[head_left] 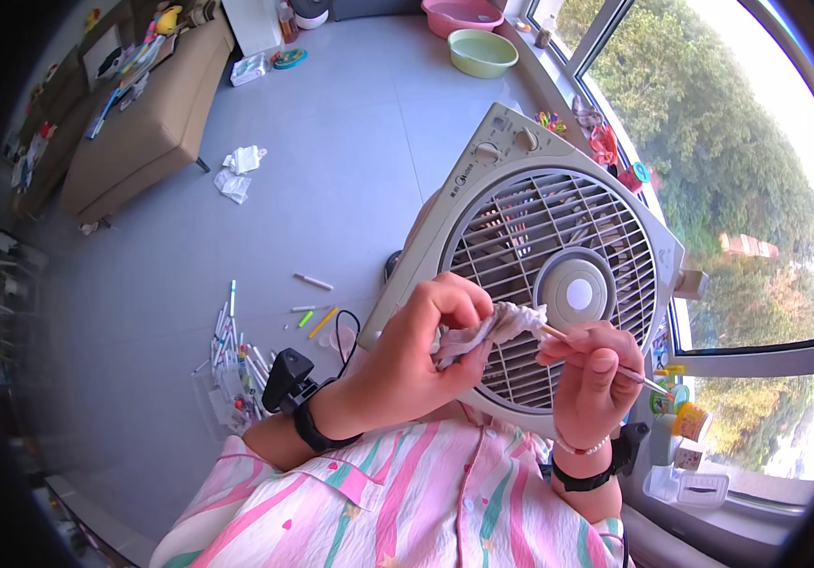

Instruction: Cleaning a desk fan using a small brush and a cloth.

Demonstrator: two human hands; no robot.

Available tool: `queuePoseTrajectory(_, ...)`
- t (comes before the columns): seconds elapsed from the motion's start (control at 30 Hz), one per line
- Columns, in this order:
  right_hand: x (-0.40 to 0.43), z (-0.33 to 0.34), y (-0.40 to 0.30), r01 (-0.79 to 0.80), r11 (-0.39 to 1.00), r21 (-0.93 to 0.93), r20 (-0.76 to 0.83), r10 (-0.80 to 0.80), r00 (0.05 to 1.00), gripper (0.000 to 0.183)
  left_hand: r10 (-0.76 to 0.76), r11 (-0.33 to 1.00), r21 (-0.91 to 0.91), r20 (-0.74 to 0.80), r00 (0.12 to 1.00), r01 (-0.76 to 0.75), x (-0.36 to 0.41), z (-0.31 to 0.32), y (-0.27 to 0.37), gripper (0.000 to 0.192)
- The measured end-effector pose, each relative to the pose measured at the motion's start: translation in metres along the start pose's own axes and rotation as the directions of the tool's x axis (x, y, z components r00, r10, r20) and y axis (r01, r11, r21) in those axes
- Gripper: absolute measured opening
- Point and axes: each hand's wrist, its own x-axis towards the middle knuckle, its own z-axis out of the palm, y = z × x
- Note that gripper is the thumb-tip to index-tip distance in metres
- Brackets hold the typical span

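Observation:
My left hand [425,348] pinches a crumpled whitish cloth [496,328] that is bunched around one end of a thin stick [555,332]. The stick looks like a slim paintbrush. Its other end has a silvery part and points down to the right. My right hand [595,366] grips the stick by its middle, with the fingers curled round it. Right behind both hands stands a grey Midea box fan [442,238], tilted in view. Its round slatted grille [513,213] and central hub [577,291] face me, and two knobs [488,153] show near the top corner.
Several markers [226,341] lie heaped on the grey tiled floor [165,284] at left, by a clear plastic box [219,401]. Crumpled tissues [240,170] are farther off, near a brown sofa [144,113]. Small tubs [691,420] line the windowsill at right. Two basins [483,55] stand at the back.

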Motion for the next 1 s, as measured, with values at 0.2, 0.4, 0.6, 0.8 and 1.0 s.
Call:
queuePoseTrajectory(0.2,-0.001,0.001,-0.001,0.038,0.998,0.039,0.024,-0.039,0.999,0.034,-0.22,0.96,-0.134,0.174,0.96,0.245,0.008,-0.018,0.017,0.023)
queuePoseTrajectory(0.4,0.008,-0.002,-0.006,0.387,0.893,-0.23,0.276,-0.321,0.906,0.025,-0.284,0.887,-0.321,0.189,0.94,0.333,0.006,-0.01,0.008,0.022)
queuePoseTrajectory(0.6,0.016,0.0,-0.016,0.558,0.744,-0.368,0.449,-0.383,0.807,0.024,-0.465,0.733,-0.476,0.172,0.868,0.486,0.011,-0.009,0.023,0.01)
queuePoseTrajectory(0.8,0.02,0.002,-0.021,0.652,0.514,-0.557,0.572,-0.332,0.75,0.026,-0.021,0.929,0.367,-0.063,0.998,0.043,0.013,-0.005,0.005,0.024)
queuePoseTrajectory(1.0,0.041,-0.004,-0.024,0.403,0.645,-0.649,0.485,-0.057,0.872,0.011,0.264,0.699,0.637,0.193,0.945,-0.325,0.018,-0.018,-0.008,0.031)
